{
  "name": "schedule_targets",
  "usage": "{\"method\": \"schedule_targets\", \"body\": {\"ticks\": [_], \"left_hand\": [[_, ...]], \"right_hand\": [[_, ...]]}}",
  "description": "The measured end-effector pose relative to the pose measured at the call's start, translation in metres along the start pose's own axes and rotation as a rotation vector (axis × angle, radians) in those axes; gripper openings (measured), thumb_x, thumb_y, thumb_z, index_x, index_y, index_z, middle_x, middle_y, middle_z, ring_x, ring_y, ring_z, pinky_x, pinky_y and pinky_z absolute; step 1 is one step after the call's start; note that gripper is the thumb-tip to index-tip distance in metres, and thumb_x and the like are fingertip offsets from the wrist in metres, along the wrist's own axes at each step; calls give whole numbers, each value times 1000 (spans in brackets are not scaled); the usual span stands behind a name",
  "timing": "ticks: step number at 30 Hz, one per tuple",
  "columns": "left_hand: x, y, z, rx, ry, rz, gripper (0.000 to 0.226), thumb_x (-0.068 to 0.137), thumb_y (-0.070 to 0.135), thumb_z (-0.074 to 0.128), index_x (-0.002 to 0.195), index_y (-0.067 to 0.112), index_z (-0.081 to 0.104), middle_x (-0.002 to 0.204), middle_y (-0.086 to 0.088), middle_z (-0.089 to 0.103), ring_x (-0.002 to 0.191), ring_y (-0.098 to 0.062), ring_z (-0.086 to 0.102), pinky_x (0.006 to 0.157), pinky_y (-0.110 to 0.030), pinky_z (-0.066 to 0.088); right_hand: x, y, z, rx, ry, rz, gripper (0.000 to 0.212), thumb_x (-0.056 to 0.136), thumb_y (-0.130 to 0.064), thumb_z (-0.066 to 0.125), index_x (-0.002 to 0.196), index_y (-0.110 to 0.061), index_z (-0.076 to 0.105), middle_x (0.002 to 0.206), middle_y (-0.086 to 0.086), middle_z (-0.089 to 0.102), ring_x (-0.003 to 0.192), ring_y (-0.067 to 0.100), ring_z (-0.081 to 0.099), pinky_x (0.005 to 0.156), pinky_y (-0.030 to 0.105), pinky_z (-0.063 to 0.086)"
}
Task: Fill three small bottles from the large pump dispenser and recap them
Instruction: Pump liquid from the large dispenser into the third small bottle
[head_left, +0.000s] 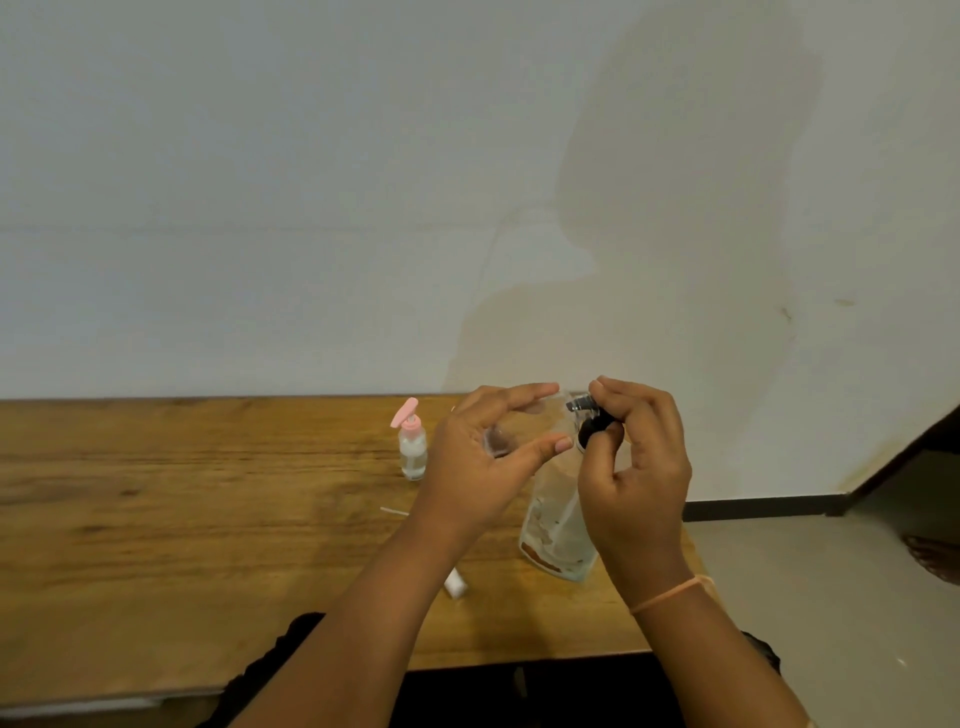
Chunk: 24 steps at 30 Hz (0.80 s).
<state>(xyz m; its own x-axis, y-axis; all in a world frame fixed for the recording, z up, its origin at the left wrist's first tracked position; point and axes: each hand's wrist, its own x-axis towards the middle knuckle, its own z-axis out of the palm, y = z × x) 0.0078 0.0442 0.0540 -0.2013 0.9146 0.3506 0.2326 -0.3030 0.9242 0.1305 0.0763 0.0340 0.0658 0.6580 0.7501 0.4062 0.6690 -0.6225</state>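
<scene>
where wooden table (156, 519) meets pale wall (311, 182), left hand (483, 467) holds small bottle (497, 441), right hand (639, 483) pinches pump (592, 427)

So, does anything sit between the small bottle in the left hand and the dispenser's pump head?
Nothing visible does. The left hand holds the small clear bottle close beside the pump head, which the right hand grips.

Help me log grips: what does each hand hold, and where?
Left hand: small clear bottle, by its body. Right hand: large pump dispenser, by its black pump head.
</scene>
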Motion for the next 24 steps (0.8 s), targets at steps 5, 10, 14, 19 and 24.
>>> {"method": "schedule_targets", "body": {"ticks": [5, 10, 14, 19, 24], "left_hand": [[2, 7, -1, -22, 11, 46, 42, 70, 13, 80, 103, 33, 64, 99, 6, 64, 94, 8, 58, 70, -5, 45], [2, 9, -3, -24, 9, 62, 41, 71, 13, 79, 103, 33, 64, 102, 6, 64, 90, 5, 59, 70, -5, 46], [1, 3, 1, -3, 22, 15, 41, 70, 17, 80, 104, 35, 65, 103, 7, 66, 83, -19, 59, 72, -8, 49], [-1, 3, 0, 14, 8, 37, 42, 70, 18, 80, 103, 38, 63, 101, 10, 66, 89, -2, 59, 71, -8, 48], [0, 7, -2, 6, 27, 78, 41, 70, 20, 79, 103, 37, 62, 103, 10, 65, 90, -3, 60, 71, -5, 46]], "right_hand": [[4, -11, -3, 75, 47, 17, 34, 84, -9, 40, 105, -5, 65, 103, 6, 57, 101, -5, 54, 85, 6, 43], [5, -13, -4, -4, 17, -22, 35, 84, -7, 40, 105, 2, 66, 104, 5, 57, 98, 7, 56, 84, 3, 41], [1, 0, -2, -41, -20, -39, 33, 83, 3, 42, 109, 3, 63, 108, 5, 53, 103, 19, 58, 91, 12, 44], [0, -3, -3, -3, -12, -28, 35, 82, -5, 38, 106, -2, 64, 107, 5, 54, 104, 13, 57, 90, 11, 44], [6, -13, -2, 25, 60, -19, 33, 84, -8, 40, 101, -1, 67, 102, 3, 57, 99, -5, 53, 85, 6, 42]]}}
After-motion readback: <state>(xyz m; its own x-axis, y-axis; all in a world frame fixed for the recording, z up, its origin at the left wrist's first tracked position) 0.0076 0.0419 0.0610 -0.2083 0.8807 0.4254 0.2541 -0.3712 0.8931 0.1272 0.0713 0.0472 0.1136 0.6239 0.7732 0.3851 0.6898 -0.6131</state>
